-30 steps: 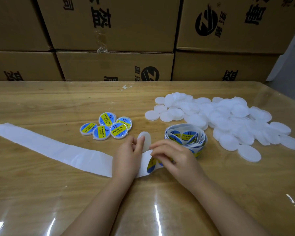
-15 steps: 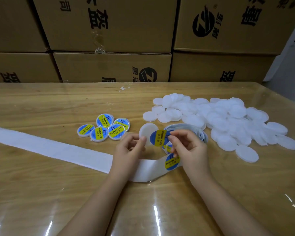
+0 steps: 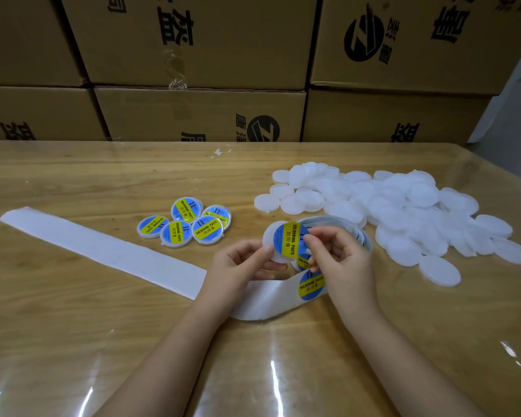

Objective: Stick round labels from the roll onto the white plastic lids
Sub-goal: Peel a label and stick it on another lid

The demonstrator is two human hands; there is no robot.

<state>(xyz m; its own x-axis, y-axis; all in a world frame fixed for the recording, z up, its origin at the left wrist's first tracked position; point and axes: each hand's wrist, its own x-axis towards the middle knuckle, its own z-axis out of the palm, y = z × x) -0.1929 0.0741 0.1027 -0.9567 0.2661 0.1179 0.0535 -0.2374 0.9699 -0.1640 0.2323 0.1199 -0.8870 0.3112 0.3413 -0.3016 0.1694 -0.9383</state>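
My left hand point(image 3: 238, 263) pinches a white plastic lid point(image 3: 269, 239) by its lower left edge and holds it tilted above the table. My right hand point(image 3: 340, 260) pinches a round blue and yellow label point(image 3: 289, 237) that lies over the lid's face. The label roll point(image 3: 364, 239) sits just behind my right hand, partly hidden. Its white backing strip point(image 3: 103, 251) runs left across the table, and another label point(image 3: 312, 284) is on the strip under my right hand. A pile of bare white lids point(image 3: 403, 212) lies to the right. Several labelled lids point(image 3: 184, 225) lie to the left.
Stacked cardboard boxes point(image 3: 199, 112) close off the far side of the wooden table point(image 3: 73, 341), which has a shiny transparent cover. A small scrap of white paper point(image 3: 220, 152) lies near the boxes.
My right hand peeled a label off the strip, lifted it and brought it over the lid. The lid has turned to face me and the label now covers it.
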